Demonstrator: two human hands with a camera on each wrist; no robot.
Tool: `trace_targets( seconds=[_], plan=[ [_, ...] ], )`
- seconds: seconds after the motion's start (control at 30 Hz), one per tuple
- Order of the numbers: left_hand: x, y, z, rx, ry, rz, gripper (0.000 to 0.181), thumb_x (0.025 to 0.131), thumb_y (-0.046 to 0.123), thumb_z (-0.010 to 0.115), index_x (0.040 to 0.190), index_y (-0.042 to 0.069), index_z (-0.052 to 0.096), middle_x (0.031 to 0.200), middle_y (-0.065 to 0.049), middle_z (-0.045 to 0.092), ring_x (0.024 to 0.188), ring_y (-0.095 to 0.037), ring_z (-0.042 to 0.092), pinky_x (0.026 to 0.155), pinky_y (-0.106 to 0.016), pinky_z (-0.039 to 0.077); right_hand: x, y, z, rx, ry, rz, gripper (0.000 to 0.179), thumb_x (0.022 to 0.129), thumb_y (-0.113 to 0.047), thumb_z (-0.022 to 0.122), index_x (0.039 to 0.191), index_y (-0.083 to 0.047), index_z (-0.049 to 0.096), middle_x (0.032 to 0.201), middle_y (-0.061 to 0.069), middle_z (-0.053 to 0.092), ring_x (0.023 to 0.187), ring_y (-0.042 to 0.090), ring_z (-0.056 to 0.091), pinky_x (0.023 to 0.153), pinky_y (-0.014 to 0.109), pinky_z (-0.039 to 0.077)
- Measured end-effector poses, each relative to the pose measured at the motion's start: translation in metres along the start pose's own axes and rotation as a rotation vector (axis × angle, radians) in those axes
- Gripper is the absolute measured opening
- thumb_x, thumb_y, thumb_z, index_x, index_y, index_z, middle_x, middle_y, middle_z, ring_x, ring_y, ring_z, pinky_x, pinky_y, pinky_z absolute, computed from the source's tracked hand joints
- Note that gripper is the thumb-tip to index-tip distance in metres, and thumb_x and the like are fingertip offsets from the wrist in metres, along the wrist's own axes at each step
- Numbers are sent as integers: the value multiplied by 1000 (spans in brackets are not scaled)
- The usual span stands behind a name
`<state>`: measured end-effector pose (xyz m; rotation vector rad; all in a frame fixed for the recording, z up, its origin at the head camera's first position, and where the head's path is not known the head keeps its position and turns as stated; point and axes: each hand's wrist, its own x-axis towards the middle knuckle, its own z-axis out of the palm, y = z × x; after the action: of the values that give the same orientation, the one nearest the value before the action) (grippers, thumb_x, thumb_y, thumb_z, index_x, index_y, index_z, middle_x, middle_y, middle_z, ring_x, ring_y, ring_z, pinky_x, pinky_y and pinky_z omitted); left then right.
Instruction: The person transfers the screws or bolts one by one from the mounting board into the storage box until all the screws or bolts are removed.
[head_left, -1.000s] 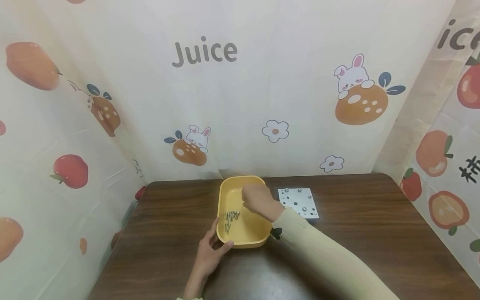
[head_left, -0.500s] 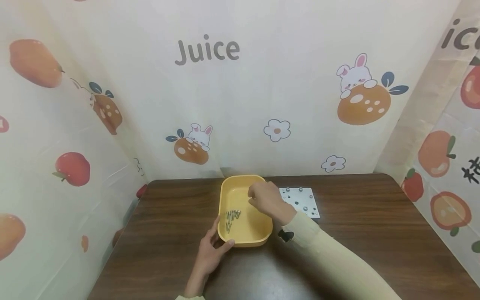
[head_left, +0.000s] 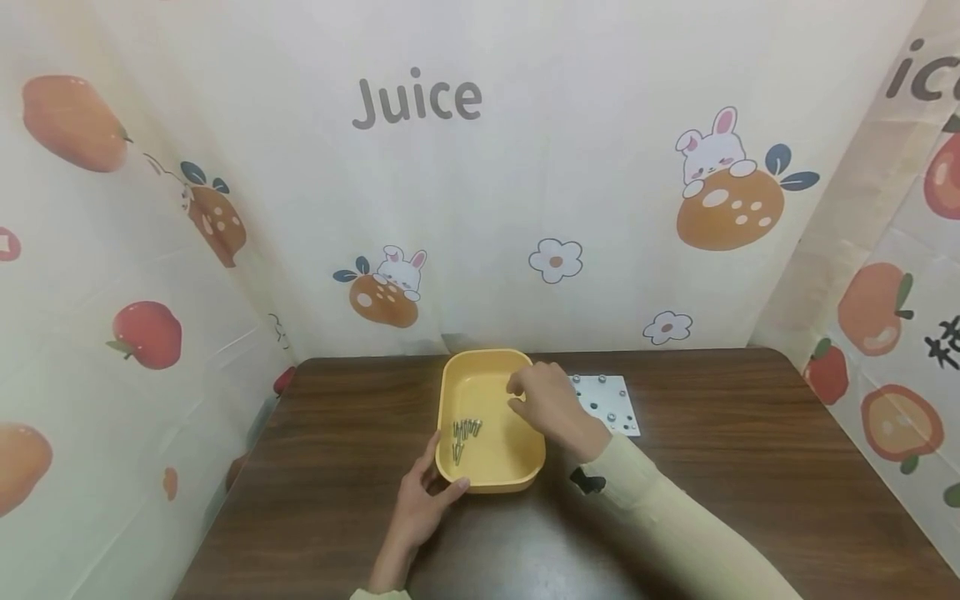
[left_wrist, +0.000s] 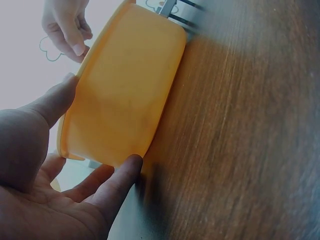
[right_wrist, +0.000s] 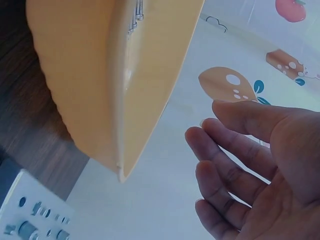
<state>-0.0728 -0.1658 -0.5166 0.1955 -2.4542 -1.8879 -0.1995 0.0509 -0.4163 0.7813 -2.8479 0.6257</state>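
Observation:
A yellow plastic tray [head_left: 504, 450] stands on the table, several silver screws [head_left: 467, 428] lying in its left part. My left hand [head_left: 418, 505] holds the tray's near left corner, thumb at the rim. In the left wrist view, the fingertips [left_wrist: 133, 161] of that hand press low against the tray's side wall. Over the tray's right rim hovers my right hand [head_left: 553, 407]. Seen from the right wrist, its fingers [right_wrist: 227, 170] are loosely bent, the thumb apart from them, and nothing lies between them.
Right of the tray sits a pale metal plate [head_left: 613, 400] with holes and several bolts, partly hidden by the right hand. The dark wooden table [head_left: 712, 433] ends at a curtain [head_left: 480, 183] printed with fruit and rabbits.
My right hand has moved right, from over the tray's inside to its right rim, and its fingers have loosened. The left hand stays at the corner.

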Motion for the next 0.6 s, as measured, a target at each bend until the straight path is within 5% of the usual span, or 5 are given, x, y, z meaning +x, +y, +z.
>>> trace_targets(
  seconds=[0.6],
  plan=[
    [0, -1, 2, 1, 13, -16, 93, 88, 15, 87, 166, 15, 36, 161, -32, 39, 141, -48, 51, 120, -65, 38, -16, 26, -5, -1, 76, 31, 15, 86, -9, 83, 101, -6, 83, 98, 9, 79, 91, 31, 70, 88, 48, 57]
  ],
)
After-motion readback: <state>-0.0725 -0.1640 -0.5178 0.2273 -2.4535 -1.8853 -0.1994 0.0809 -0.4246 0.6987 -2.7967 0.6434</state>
